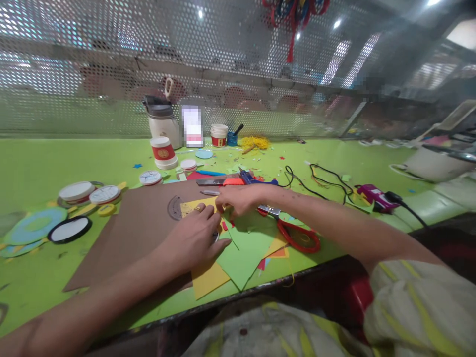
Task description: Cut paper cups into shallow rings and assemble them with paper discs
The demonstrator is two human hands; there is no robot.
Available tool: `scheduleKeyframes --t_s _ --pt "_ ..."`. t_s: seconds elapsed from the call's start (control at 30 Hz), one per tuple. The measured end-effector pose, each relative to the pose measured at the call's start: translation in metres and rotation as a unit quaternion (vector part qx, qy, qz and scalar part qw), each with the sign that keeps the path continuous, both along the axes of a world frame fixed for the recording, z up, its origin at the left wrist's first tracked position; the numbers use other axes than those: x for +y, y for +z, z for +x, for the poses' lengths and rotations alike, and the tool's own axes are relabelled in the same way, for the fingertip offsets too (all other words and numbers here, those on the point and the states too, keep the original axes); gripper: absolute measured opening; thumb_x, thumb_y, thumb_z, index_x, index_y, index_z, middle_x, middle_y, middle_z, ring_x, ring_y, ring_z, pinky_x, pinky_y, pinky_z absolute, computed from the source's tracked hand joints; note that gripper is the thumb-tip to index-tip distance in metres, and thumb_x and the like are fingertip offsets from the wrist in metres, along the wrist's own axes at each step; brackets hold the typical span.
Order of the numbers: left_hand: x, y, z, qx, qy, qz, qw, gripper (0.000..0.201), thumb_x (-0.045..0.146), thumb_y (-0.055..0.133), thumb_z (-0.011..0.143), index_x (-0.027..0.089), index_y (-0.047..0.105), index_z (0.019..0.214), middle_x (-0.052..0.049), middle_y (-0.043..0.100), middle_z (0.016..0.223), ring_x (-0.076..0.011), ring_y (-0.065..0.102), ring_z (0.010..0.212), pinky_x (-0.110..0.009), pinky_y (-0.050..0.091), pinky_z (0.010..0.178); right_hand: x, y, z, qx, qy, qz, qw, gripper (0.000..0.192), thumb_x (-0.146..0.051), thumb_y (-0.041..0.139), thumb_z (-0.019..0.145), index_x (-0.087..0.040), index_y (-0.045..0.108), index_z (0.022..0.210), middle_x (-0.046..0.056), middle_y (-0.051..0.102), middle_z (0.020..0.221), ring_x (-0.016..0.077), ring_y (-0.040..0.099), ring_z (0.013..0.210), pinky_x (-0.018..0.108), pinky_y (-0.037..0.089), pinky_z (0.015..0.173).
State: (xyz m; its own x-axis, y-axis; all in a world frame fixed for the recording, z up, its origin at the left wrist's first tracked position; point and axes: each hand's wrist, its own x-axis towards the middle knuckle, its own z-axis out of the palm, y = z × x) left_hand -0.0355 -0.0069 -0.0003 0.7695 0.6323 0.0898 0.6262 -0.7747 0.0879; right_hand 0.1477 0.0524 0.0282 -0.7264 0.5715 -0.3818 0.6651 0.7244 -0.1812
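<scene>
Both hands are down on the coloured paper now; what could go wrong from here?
The red-handled scissors lie just under the right hand's forearm, so a sweep may knock or snag them. The yellow sheet and green sheet overhang the table edge; if the left hand lifts, they might slide off.

A flat yellow paper sheet (208, 277) is lying on a brown cardboard sheet (141, 223), its near corner pointing toward the surface's front edge. A green paper sheet (245, 253) is overlapping it on the right, lying flat with a pointed near corner. A grey semicircular protractor (174, 207) is resting at the yellow sheet's far left corner.
</scene>
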Motion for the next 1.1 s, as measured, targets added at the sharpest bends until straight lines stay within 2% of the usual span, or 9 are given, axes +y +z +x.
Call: scheduleKeyframes --t_s 0.2,0.33,0.53,0.63,0.73,0.83,0.9,0.97,1.1 --pt "0.002 0.000 -0.001 -0.039 0.006 -0.038 0.998 0.027 0.040 0.054 0.085 0.016 0.064 0.082 -0.011 0.057 0.085 -0.0292 0.055 0.082 -0.044 0.046 0.075 0.007 0.001 -0.002 0.001 0.029 -0.018 0.999 0.020 -0.029 0.062 0.092 -0.014 0.063 0.106 0.006 0.065 0.108 0.0198 0.065 0.092 0.040 0.055 0.079" --pt "0.006 0.000 -0.001 -0.096 0.024 -0.088 0.991 0.023 0.034 0.051 0.085 0.017 0.064 0.077 -0.008 0.057 0.083 -0.0242 0.056 0.076 -0.038 0.045 0.070 0.006 0.005 0.002 0.045 0.019 -0.028 0.998 0.019 -0.028 0.063 0.092 -0.014 0.063 0.105 0.005 0.066 0.103 0.0184 0.065 0.088 0.037 0.056 0.076" --pt "0.015 -0.010 -0.001 -0.206 0.066 -0.181 0.959 0.027 0.036 0.051 0.085 0.018 0.069 0.077 -0.005 0.063 0.077 -0.0195 0.057 0.070 -0.030 0.042 0.063 0.000 0.008 0.007 0.151 -0.029 -0.034 0.988 0.012 -0.025 0.063 0.091 -0.014 0.063 0.093 0.002 0.065 0.093 0.0163 0.064 0.081 0.035 0.054 0.073" --pt "0.018 -0.013 0.000 -0.258 0.093 -0.220 0.936 0.028 0.036 0.052 0.083 0.018 0.069 0.072 -0.003 0.064 0.073 -0.0176 0.057 0.066 -0.029 0.042 0.062 0.000 0.011 0.006 0.221 -0.054 -0.059 0.972 0.006 -0.011 0.067 0.083 -0.013 0.062 0.083 -0.001 0.062 0.081 0.0141 0.060 0.075 0.031 0.051 0.070" --pt "0.018 -0.009 0.000 -0.300 0.118 -0.249 0.913 0.025 0.036 0.054 0.078 0.018 0.065 0.064 -0.001 0.060 0.064 -0.0156 0.053 0.059 -0.027 0.040 0.058 -0.002 0.015 0.009 0.295 -0.088 -0.105 0.946 0.027 0.000 0.068 0.072 -0.013 0.062 0.095 -0.002 0.061 0.077 0.0129 0.059 0.074 0.027 0.049 0.070" --pt "0.017 -0.001 0.001 -0.332 0.136 -0.272 0.893 0.026 0.037 0.055 0.077 0.018 0.063 0.061 0.002 0.053 0.055 -0.0136 0.046 0.051 -0.026 0.035 0.051 -0.009 0.014 0.014 0.366 -0.134 -0.163 0.906 0.045 -0.005 0.069 0.073 -0.014 0.057 0.115 0.000 0.064 0.082 0.0133 0.063 0.081 0.026 0.050 0.073" --pt "0.015 0.004 0.002 -0.354 0.142 -0.280 0.881 0.026 0.038 0.056 0.075 0.018 0.063 0.059 0.002 0.052 0.054 -0.0132 0.045 0.051 -0.026 0.034 0.052 -0.017 0.008 0.016 0.403 -0.172 -0.196 0.878 0.031 -0.015 0.070 0.076 -0.013 0.061 0.106 0.001 0.065 0.079 0.0138 0.064 0.077 0.026 0.051 0.070" --pt "0.012 0.007 0.002 -0.373 0.147 -0.289 0.870 0.025 0.037 0.058 0.073 0.019 0.062 0.057 0.003 0.051 0.054 -0.0131 0.044 0.052 -0.026 0.034 0.054 -0.025 -0.001 0.016 0.431 -0.206 -0.223 0.850 0.019 -0.027 0.072 0.077 -0.013 0.064 0.087 0.000 0.064 0.070 0.0134 0.063 0.065 0.027 0.051 0.063" --pt "0.007 0.009 0.004 -0.394 0.165 -0.333 0.841 0.026 0.037 0.060 0.073 0.018 0.061 0.056 0.003 0.049 0.055 -0.0137 0.044 0.056 -0.026 0.034 0.055 -0.036 -0.017 0.014 0.495 -0.255 -0.250 0.792 0.020 -0.029 0.077 0.073 -0.015 0.063 0.075 -0.005 0.061 0.060 0.0107 0.060 0.055 0.026 0.049 0.059"
